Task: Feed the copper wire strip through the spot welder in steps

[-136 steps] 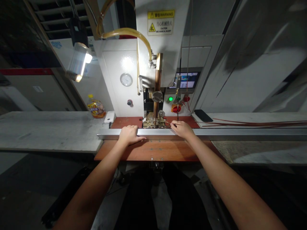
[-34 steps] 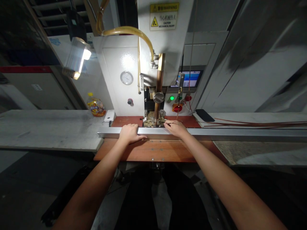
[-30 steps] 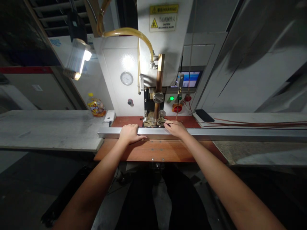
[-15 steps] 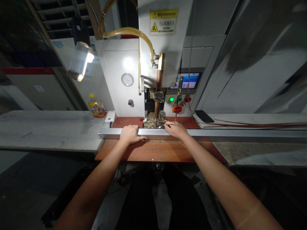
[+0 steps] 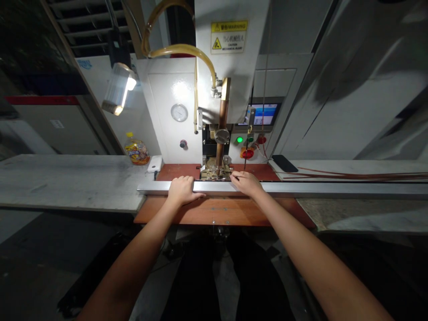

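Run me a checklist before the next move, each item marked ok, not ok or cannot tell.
1. Left hand on the metal bar: ok.
2. Right hand well away from the machine's brass-coloured fixture: not ok, close beside it.
3. Green light lit: ok.
4. Work lamp on: ok.
5. Dial gauge reading: cannot tell, too small.
6. Right hand's grip secure: cannot tell, anything pinched there is too small to make out.

Between the left hand (image 5: 181,191) and the right hand (image 5: 246,183) there was room over the metal bar (image 5: 216,187), but behind it the copper rod (image 5: 220,154) stood in the way. A hand could pass above the left tabletop (image 5: 67,183), in front of the bottle (image 5: 137,154).
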{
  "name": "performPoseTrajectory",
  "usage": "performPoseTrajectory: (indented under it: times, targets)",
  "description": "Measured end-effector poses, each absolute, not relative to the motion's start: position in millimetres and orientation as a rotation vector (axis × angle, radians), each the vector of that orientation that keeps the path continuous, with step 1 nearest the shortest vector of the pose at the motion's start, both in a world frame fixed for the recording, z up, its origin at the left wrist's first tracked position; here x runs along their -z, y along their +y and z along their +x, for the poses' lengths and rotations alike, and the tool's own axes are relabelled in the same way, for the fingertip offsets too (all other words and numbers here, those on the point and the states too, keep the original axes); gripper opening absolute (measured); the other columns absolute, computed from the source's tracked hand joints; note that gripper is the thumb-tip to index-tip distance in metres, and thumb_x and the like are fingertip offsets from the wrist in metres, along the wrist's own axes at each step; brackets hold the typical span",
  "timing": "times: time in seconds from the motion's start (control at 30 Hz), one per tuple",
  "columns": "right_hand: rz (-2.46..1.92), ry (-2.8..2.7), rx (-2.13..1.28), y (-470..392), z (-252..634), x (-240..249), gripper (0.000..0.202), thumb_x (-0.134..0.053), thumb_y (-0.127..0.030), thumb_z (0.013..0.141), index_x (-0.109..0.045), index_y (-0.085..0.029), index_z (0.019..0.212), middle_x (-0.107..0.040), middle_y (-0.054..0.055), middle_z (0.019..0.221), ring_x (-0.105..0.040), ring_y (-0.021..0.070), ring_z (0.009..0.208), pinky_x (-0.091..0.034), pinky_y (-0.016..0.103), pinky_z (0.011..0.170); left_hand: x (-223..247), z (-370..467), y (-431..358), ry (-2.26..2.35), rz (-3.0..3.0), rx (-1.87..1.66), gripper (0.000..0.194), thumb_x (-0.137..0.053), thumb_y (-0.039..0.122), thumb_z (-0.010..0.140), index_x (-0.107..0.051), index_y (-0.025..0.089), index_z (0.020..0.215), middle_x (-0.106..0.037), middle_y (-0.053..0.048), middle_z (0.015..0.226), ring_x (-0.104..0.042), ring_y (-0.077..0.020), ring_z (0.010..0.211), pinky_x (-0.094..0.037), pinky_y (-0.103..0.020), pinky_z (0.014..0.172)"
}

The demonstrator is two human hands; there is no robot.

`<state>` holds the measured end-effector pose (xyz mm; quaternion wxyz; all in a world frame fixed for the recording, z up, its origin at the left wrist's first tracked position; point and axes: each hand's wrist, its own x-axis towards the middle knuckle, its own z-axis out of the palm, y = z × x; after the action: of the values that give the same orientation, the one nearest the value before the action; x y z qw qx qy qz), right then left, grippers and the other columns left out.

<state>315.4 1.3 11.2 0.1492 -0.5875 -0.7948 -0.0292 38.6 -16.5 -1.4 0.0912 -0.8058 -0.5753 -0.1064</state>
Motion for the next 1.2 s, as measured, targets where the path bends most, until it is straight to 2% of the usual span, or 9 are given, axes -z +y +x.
performPoseTrajectory:
  times: [0.63,1.2]
  targets:
    - [-1.571,-2.259,0.232,-9.5,318.6,-1.9,0.036,-0.036,-0.036,0.096,-0.068,-0.023,0.087,-0.070,0.005,0.088,-0.060,0.0180,0.086,-0.037,0.026,0.074,7.9,38.5,-29.4,-1.693,-2.353,0.418,0.070,-0.051,0.080,0.070,-0.058,0.020,0.107,-0.065,-0.015,0.107,-0.056,-0.0334,0.105,-0.036,-0.042,0.084]
    - [-1.468,-2.198,0.281,-6.3,326.6,6.2,0.031,-0.042,-0.032,0.094,-0.067,-0.022,0.079,-0.067,0.005,0.077,-0.058,0.0171,0.075,-0.033,0.026,0.067,14.7,40.6,-26.6,-1.560,-2.318,0.498,0.067,-0.051,0.078,0.072,-0.058,0.018,0.102,-0.066,-0.013,0.100,-0.057,-0.0313,0.096,-0.035,-0.040,0.076]
